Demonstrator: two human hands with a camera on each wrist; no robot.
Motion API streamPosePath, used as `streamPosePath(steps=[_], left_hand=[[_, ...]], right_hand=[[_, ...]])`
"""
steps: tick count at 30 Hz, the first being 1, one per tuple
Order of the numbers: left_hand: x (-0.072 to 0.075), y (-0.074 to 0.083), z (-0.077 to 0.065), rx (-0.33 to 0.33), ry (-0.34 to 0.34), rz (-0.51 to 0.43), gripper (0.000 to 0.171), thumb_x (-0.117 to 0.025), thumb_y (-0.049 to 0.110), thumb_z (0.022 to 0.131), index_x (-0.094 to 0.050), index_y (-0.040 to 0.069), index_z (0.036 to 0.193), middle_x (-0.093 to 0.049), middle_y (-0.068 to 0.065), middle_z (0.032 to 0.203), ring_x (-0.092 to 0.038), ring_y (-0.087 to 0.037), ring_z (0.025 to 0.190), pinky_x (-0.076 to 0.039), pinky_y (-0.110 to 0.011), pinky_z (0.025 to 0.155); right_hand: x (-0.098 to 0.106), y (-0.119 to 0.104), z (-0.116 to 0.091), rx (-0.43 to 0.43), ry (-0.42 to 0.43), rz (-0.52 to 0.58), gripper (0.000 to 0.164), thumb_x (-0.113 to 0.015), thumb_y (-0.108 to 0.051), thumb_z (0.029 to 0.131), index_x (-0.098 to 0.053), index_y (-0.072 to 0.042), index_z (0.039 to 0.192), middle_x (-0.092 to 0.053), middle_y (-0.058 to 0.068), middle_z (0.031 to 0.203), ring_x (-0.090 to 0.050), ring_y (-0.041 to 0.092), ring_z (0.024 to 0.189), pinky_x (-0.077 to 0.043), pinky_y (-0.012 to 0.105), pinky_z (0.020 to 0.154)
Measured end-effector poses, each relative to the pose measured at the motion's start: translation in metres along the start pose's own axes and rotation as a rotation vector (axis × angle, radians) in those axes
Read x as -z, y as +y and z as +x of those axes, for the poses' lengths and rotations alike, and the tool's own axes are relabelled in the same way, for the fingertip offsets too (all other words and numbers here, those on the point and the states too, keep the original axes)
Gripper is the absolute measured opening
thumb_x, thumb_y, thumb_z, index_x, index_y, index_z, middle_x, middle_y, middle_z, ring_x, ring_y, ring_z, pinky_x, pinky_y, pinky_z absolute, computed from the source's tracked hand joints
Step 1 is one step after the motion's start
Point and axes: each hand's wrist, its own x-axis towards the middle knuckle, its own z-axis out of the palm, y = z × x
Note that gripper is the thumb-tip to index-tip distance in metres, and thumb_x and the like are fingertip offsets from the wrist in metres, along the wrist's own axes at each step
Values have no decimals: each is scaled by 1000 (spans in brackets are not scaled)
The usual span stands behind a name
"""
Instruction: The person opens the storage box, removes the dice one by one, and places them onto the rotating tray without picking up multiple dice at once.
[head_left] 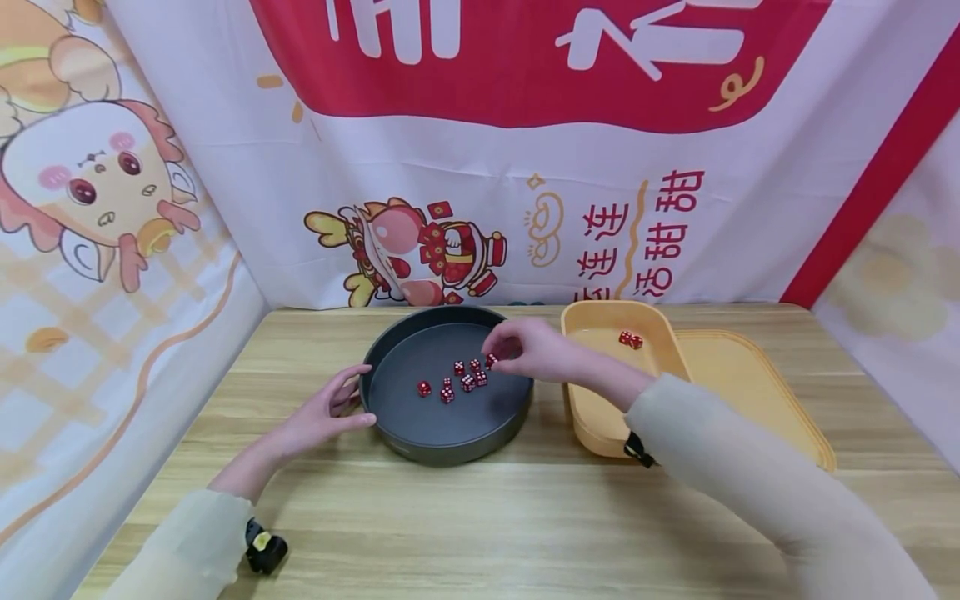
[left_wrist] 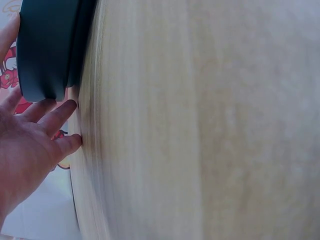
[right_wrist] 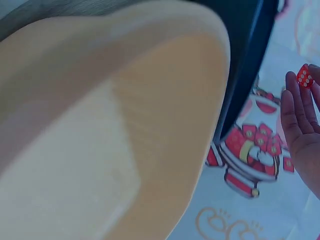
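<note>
A round dark grey pan [head_left: 405, 421] sits on the table with several red dice [head_left: 468, 382] on its base. My left hand [head_left: 318, 418] rests against the pan's left side, thumb and fingers spread. The left wrist view shows its fingertips touching the outer wall of the pan [left_wrist: 47, 50]. Over the pan's right part, my right hand [head_left: 546, 350] pinches one red die [right_wrist: 305, 76] between thumb and fingers. Beside the pan stands a yellow-orange plastic box [head_left: 596, 417], with two red dice [head_left: 631, 339] inside at its far end.
A flat yellow lid [head_left: 738, 383] lies to the right of the box, partly behind the right sleeve. The wood-grain table [head_left: 450, 533] meets a printed cloth [head_left: 450, 167] at the back and sides. Each wrist wears a small black camera [head_left: 264, 548].
</note>
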Motion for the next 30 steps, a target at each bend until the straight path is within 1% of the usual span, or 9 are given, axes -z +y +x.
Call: streamPosePath(steps=[3, 6, 13, 16, 20, 23, 26, 30], left_hand=[[0, -1, 0, -10, -1, -16, 77, -68, 20, 93, -20, 15, 153, -16, -29, 155, -24, -47, 138, -23, -57, 109], [-1, -2, 0, -20, -7, -37, 76, -68, 17, 93, -21, 14, 153, -15, -29, 155, -23, -46, 138, -22, -56, 110], [0, -3, 0, -15, -12, -54, 76, -67, 18, 94, -20, 16, 153, -14, -28, 156, -21, -46, 140, -21, -57, 111], [0, -3, 1, -14, -13, -62, 75, -67, 18, 94, -21, 16, 153, -13, -27, 156, -20, -46, 140, -20, -57, 111], [0, -5, 1, -17, -11, -61, 75, -67, 17, 94, -21, 16, 153, -14, -27, 156, -21, -46, 140, -20, -56, 111], [0, -5, 1, -17, -11, -62, 76, -67, 18, 93, -21, 16, 153, -15, -27, 156, -22, -46, 140, -21, -56, 111], [1, -5, 1, -16, -13, -62, 76, -67, 18, 93, -21, 16, 153, -15, -27, 156, -22, -46, 140, -21, -56, 111], [2, -5, 2, -18, -17, -60, 75, -67, 17, 94, -21, 16, 153, -15, -28, 155, -22, -46, 139, -21, -56, 111]], right_hand=[[-9, -4, 11, -5, -48, -21, 18, -73, -7, 87, -70, -8, 105, -67, 1, 97, -63, 16, 90, -55, 25, 79], [-17, -7, 22, -7, -74, -31, 19, -72, -8, 88, -70, -7, 106, -67, 0, 97, -63, 15, 90, -55, 24, 77], [-28, -15, 44, -8, -80, -42, 17, -72, -9, 88, -70, -12, 105, -66, -1, 97, -62, 12, 88, -54, 22, 75], [-33, -17, 52, -8, -80, -36, 16, -71, -8, 89, -69, -12, 105, -67, -1, 95, -63, 11, 87, -54, 22, 75], [-41, -18, 60, -16, -93, -33, 15, -70, -8, 90, -69, -12, 105, -66, -1, 95, -63, 11, 86, -53, 22, 75], [-48, -18, 65, -29, -123, -40, 16, -70, -8, 90, -69, -12, 105, -66, -1, 96, -62, 12, 87, -53, 21, 75], [-55, -17, 69, -33, -147, -55, 18, -69, -7, 91, -69, -9, 108, -66, 0, 97, -61, 12, 88, -53, 21, 76], [-63, -15, 75, -59, -144, -60, 20, -68, -5, 91, -69, -7, 111, -65, 1, 98, -60, 14, 89, -53, 23, 77]])
